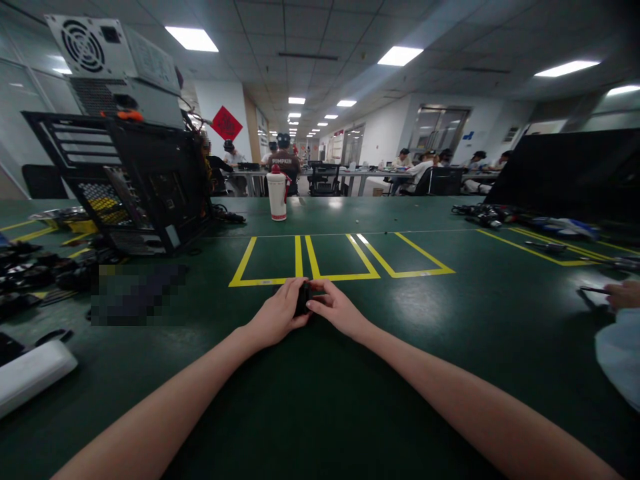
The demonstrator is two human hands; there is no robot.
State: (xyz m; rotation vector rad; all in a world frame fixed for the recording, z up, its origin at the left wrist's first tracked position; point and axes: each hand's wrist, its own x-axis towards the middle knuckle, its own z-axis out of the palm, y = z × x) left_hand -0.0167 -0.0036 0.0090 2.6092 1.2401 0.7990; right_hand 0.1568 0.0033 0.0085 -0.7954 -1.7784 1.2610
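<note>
Both my hands meet over the green table (310, 413), just in front of the yellow tape outlines (345, 276). Between them is a small black object (302, 299), mostly covered by my fingers, so its kind cannot be made out. My left hand (281, 312) is closed around its left side, thumb toward me. My right hand (340, 311) has its thumb and fingers bent against the object's right side.
On the left stand a black computer case (145, 180) with power supplies (115, 60) on top, dark cables (60, 267) and a white block (35, 377). A white bottle (277, 195) stands behind the outlines. At right are a co-worker's hand (625, 295), a black monitor (570, 173) and cables (485, 215).
</note>
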